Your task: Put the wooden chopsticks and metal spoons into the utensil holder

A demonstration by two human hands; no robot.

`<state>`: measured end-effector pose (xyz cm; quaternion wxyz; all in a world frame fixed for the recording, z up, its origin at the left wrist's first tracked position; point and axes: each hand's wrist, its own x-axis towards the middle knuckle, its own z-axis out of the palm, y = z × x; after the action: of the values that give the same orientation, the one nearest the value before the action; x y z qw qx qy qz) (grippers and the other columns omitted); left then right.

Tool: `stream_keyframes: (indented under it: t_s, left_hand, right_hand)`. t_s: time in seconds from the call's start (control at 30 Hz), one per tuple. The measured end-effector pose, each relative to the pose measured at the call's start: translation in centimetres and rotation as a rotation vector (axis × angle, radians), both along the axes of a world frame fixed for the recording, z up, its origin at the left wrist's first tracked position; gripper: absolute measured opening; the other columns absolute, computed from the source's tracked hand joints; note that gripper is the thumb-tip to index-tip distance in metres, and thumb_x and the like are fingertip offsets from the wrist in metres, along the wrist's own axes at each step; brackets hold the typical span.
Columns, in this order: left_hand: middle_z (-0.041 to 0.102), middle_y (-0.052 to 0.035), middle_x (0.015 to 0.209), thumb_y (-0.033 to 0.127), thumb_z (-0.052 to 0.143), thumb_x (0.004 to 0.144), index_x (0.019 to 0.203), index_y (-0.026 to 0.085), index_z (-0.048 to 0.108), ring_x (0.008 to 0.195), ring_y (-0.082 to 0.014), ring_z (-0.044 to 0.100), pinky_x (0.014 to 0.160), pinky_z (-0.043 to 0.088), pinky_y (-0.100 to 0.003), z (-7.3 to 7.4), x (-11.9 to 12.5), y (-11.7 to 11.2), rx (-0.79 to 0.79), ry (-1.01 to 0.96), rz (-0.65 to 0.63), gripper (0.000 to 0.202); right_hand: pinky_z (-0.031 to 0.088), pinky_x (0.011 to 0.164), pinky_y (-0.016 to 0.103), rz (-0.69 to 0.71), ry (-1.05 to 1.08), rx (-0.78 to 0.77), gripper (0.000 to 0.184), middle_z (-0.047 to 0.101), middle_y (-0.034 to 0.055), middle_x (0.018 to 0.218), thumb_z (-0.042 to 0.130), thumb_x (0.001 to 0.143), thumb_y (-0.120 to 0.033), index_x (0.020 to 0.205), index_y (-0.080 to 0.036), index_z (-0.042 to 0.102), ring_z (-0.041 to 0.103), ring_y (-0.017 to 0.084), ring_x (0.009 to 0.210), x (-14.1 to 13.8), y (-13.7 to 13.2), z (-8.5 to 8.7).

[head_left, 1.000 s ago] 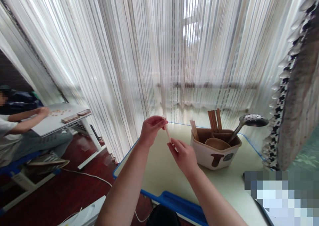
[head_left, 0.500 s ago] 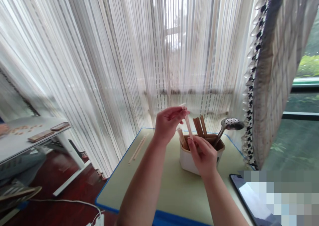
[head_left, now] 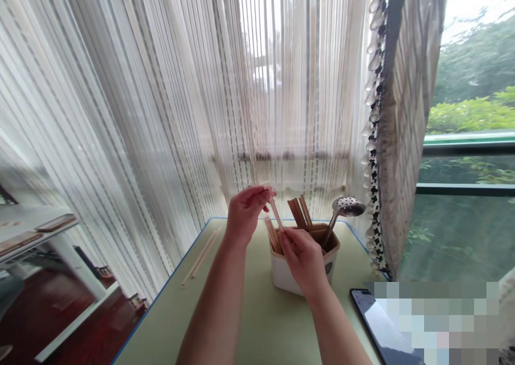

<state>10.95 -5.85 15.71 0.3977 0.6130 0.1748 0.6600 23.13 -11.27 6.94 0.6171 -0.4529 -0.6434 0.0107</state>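
Note:
Pale chopsticks (head_left: 276, 211) are held at a slant between my two hands, above the left part of a white utensil holder (head_left: 286, 277). At their upper end, the fingers of my left hand (head_left: 248, 207) are pinched together, with something thin and translucent showing there. My right hand (head_left: 303, 258) grips the lower end, in front of the holder and hiding part of it. More light chopsticks (head_left: 272, 235) stand in the holder's left side, and darker brown chopsticks (head_left: 300, 212) at its back. A slotted metal ladle (head_left: 349, 206) leans out at the right.
Two loose chopsticks (head_left: 201, 258) lie on the left of the pale green table (head_left: 265, 327). A phone (head_left: 382, 322) rests at the right front. Striped string curtains (head_left: 193, 113) hang behind the table. Another white table (head_left: 66, 247) stands at the far left.
The view has turned to the right, so the table and both hands appear farther left and slightly lower. My hands keep hold of the same chopsticks in nearly the same pose.

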Motion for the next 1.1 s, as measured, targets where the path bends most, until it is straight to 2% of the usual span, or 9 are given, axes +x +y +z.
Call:
stream_keyframes:
  t_s: [0.2, 0.3, 0.43, 0.53, 0.73, 0.93, 1.1]
  left_hand:
    - [0.07, -0.0058, 0.078, 0.034, 0.066, 0.07, 0.084, 0.016, 0.067, 0.068, -0.0143, 0.064, 0.051, 0.049, -0.021, -0.4, 0.6, -0.1, -0.044, 0.122, -0.034, 0.023]
    - [0.069, -0.0063, 0.076, 0.034, 0.069, 0.067, 0.082, 0.015, 0.067, 0.066, -0.0148, 0.064, 0.051, 0.05, -0.022, -0.8, 0.9, 0.0, -0.075, 0.232, -0.088, 0.025]
    - [0.069, -0.0072, 0.079, 0.033, 0.07, 0.066, 0.091, 0.015, 0.066, 0.068, -0.0158, 0.065, 0.052, 0.051, -0.022, -1.3, 0.9, 0.2, -0.085, 0.407, -0.161, 0.031]
    - [0.069, -0.0079, 0.082, 0.034, 0.069, 0.067, 0.09, 0.014, 0.066, 0.072, -0.0165, 0.065, 0.054, 0.052, -0.022, -1.4, 0.8, 0.2, -0.082, 0.499, -0.1, 0.031]
    - [0.068, -0.0056, 0.073, 0.034, 0.064, 0.071, 0.085, 0.015, 0.068, 0.065, -0.0147, 0.064, 0.057, 0.052, -0.024, -1.4, 0.6, -0.1, -0.103, 0.682, 0.047, 0.024]
    - [0.068, -0.0033, 0.076, 0.029, 0.061, 0.073, 0.094, 0.017, 0.068, 0.067, -0.0131, 0.062, 0.063, 0.048, -0.023, -1.2, 0.5, -0.7, -0.028, 0.902, 0.047, 0.025]
    - [0.068, -0.0028, 0.079, 0.027, 0.058, 0.073, 0.096, 0.017, 0.067, 0.069, -0.0131, 0.06, 0.064, 0.046, -0.023, -0.9, 0.4, -1.1, 0.022, 1.044, 0.084, 0.027]
  right_hand:
    - [0.05, 0.066, 0.028, -0.058, -0.018, -0.105, 0.016, 0.067, 0.0059, 0.083, 0.054, 0.08, -0.027, 0.085, -0.021, 0.067, 0.063, 0.018, 0.075, 1.3, -0.3, 0.1]
    - [0.05, 0.064, 0.027, -0.022, 0.005, -0.144, 0.017, 0.068, 0.0054, 0.084, 0.055, 0.079, -0.029, 0.088, -0.021, 0.067, 0.063, 0.018, 0.074, 2.2, -0.5, 0.2]
    - [0.049, 0.061, 0.026, 0.022, -0.001, -0.197, 0.017, 0.067, 0.005, 0.079, 0.057, 0.077, -0.028, 0.086, -0.019, 0.068, 0.061, 0.016, 0.067, 3.1, -0.2, -0.1]
    - [0.048, 0.063, 0.026, 0.005, -0.059, -0.25, 0.015, 0.065, 0.0043, 0.075, 0.059, 0.075, -0.027, 0.082, -0.019, 0.069, 0.061, 0.016, 0.067, 3.6, -0.1, -0.1]
    - [0.046, 0.067, 0.029, -0.038, -0.258, -0.334, 0.012, 0.066, 0.0043, 0.07, 0.06, 0.073, -0.028, 0.075, -0.02, 0.07, 0.058, 0.019, 0.072, 4.1, -0.6, 0.4]
    - [0.045, 0.067, 0.029, 0.057, -0.243, -0.368, 0.018, 0.069, 0.0039, 0.078, 0.058, 0.075, -0.03, 0.083, -0.021, 0.07, 0.059, 0.019, 0.077, 4.4, -0.8, 0.7]
    - [0.045, 0.066, 0.029, 0.045, -0.252, -0.37, 0.015, 0.068, 0.0037, 0.074, 0.059, 0.074, -0.026, 0.08, -0.022, 0.072, 0.059, 0.02, 0.076, 4.5, -0.5, 0.2]
